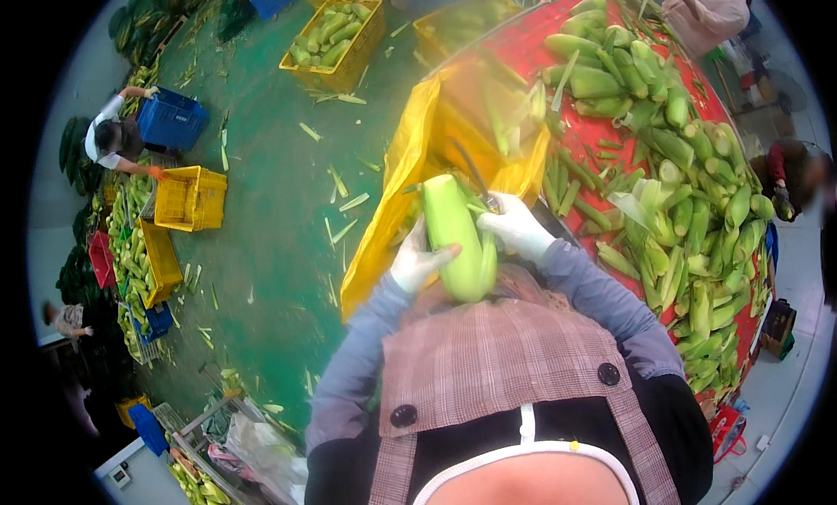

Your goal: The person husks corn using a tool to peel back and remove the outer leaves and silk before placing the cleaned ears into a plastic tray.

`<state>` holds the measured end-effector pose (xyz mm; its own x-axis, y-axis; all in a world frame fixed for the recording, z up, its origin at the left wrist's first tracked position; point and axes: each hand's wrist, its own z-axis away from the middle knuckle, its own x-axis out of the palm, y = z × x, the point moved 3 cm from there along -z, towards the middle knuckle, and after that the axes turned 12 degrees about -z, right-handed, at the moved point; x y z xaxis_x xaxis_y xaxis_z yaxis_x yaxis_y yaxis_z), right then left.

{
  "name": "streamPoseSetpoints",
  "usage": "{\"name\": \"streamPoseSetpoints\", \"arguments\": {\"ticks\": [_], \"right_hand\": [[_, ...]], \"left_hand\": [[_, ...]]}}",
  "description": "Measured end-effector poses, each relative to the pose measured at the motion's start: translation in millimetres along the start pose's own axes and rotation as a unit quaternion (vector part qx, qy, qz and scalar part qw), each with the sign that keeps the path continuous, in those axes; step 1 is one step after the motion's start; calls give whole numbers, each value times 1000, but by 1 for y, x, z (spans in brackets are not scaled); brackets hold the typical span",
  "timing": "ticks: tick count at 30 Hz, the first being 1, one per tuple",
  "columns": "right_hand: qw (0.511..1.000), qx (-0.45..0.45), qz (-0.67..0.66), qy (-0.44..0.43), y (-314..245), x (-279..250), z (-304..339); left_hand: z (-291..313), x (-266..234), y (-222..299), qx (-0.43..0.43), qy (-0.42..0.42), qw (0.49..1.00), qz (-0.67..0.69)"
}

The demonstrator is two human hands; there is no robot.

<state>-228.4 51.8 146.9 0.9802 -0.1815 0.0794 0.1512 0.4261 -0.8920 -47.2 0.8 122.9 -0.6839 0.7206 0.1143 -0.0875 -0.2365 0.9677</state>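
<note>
Both hands wear white gloves and work at one green ear of corn (458, 239), held upright just above the lap. Fingers and thumb of the left hand (423, 259) grasp its left side, low down. Opposite, the right hand (516, 226) is closed around a slim, dark tool (471, 167) that looks like a knife, its knuckles beside the ear's right edge, where a strip of husk stands away; whether the fingers also pinch that strip cannot be told.

Below lies a checked brown apron (497, 348) with dark buttons. Just beyond the ear, a yellow sack (397, 191) gapes open. To the right, a red table (527, 30) bears a large heap of corn (697, 209).

Farther out, on the green floor (270, 200) strewn with husk strips (309, 132), stands a yellow crate (362, 65) filled with corn. At far left, a co-worker (105, 143) has one hand at a blue crate (173, 120) and the other at a yellow basket (192, 196).
</note>
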Motion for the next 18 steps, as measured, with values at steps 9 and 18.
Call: {"name": "streamPoseSetpoints", "arguments": {"ticks": [9,18], "right_hand": [[987,-155,-13,48,-25,25,5],[958,-207,-110,166,-40,-44,-11]], "left_hand": [[-33,4,-19,101,163,980,53],[-22,-46,-27,85,164,952,244]]}}
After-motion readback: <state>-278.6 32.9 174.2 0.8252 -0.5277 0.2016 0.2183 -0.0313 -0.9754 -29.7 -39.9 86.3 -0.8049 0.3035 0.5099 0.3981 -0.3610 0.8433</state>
